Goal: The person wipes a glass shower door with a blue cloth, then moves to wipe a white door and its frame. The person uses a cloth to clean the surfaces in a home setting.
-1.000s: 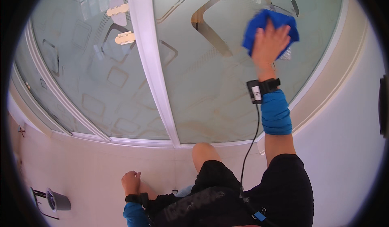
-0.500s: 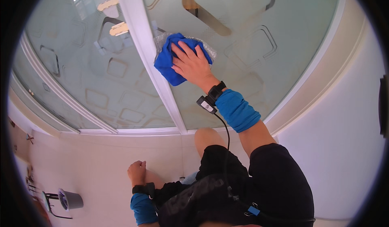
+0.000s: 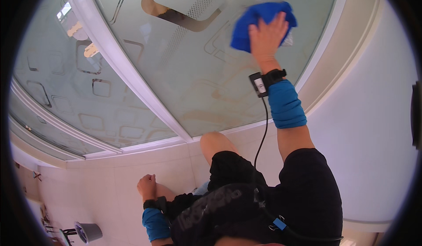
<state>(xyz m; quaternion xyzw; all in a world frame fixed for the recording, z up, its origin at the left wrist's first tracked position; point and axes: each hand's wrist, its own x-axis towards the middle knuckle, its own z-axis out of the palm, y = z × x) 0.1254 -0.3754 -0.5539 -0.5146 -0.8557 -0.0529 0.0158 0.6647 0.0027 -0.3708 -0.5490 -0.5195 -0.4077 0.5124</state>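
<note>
A blue cloth (image 3: 246,28) lies against the frosted glass panel (image 3: 176,77), near its right side. My right hand (image 3: 268,33) holds the cloth pressed to the glass, its fingers spread over the fabric. A patch of grey mesh-like material (image 3: 288,39) shows at the cloth's edge. At the lower left, my left hand (image 3: 147,186) is curled closed beside my bent leg, with nothing visible in it. Both forearms have blue sleeves and black wrist straps.
A white frame post (image 3: 127,66) divides the glass panels, which carry rounded-square patterns. A white wall (image 3: 373,114) stands at the right. On the pale tiled floor (image 3: 118,175), a grey bucket (image 3: 91,233) stands beside a dark stool (image 3: 66,236) at lower left. A black cable (image 3: 264,132) hangs from my right wrist.
My right hand and the blue cloth have moved right and up across the glass, away from the white post. The view has shifted a little. My left hand stays beside my leg.
</note>
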